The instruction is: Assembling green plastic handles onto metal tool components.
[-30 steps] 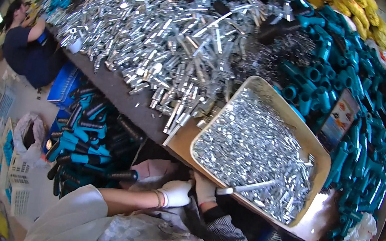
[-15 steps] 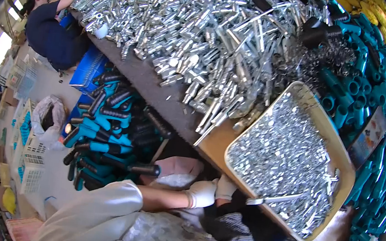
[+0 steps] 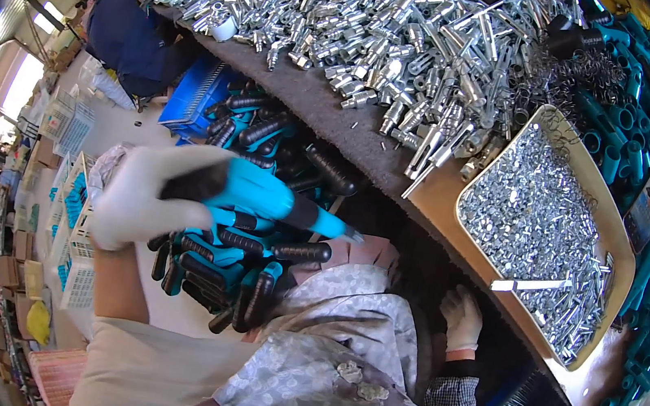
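Observation:
My left hand (image 3: pixel 141 199), in a white glove and blurred by motion, is wrapped round a teal-and-black handheld tool (image 3: pixel 261 190). The tool lies level, its narrow dark tip pointing right, above a heap of similar teal tools with black ribbed grips (image 3: pixel 251 263). Its exact kind is unclear. Lower right, my gloved right hand (image 3: pixel 461 320) is in the shadow beside the bench edge, fingers extended, with nothing seen in it. A patterned cloth (image 3: pixel 320 367) covers my lap between the two arms.
Metal fittings (image 3: pixel 347 33) are piled on the bench (image 3: pixel 314 95). A tan tray (image 3: pixel 623 275) holds small silvery parts, with a flat metal bar (image 3: pixel 532 284) across them. Teal tubes (image 3: pixel 637 326) lie right; blue crates (image 3: pixel 199 96) and white baskets (image 3: pixel 77 277) left. Another person (image 3: pixel 130 29) works far left.
My hands were together near the bench edge and are now apart. The left has swung left and up with the tool; the right has moved right and down. The view has shifted.

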The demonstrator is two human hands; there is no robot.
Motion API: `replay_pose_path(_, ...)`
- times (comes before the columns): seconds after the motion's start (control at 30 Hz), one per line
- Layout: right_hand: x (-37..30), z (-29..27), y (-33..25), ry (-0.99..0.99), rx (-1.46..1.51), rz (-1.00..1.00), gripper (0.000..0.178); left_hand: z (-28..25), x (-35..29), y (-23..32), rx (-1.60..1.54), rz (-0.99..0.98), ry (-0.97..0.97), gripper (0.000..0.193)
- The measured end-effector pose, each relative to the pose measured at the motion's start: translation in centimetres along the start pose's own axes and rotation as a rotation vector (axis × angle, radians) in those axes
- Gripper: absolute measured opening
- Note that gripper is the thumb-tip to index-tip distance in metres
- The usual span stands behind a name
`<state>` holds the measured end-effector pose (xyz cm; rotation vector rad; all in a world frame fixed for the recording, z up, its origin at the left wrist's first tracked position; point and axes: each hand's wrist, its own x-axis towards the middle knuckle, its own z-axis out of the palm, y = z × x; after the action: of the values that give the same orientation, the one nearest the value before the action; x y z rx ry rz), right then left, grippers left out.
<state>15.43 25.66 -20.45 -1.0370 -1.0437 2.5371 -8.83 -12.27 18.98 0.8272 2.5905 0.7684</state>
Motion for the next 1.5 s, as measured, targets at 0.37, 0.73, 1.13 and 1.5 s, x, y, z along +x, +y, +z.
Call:
replay_pose_path(0.37, -5.9, 7.2, -2.8, -0.345, -0.765, -0.226, 0.027, 7.9, 0.6, -15.9, 0.556, 0.063, 0.206, 0.056)
replay_pose_path(0.73, -18.0, 11.7, -27.5, 0.025, -1.191, -0.908, 0.023, 6.7, 1.9, -19.3, 0.236, 0.063, 0.124, 0.046)
replay_pose_path(1.13, -5.1, 8.9, -36.4, 0.795, -2.126, -1.206, 0.04, 10.3, 1.0, -16.6, 0.417, 0.123, 0.162, 0.035)
replay_pose_path(1.5, -9.3, 22.0, -29.9, 0.198, -1.49, -1.703, 0.049, 15.3, -0.2, -9.3, 0.201, 0.222, -0.356, 0.059)
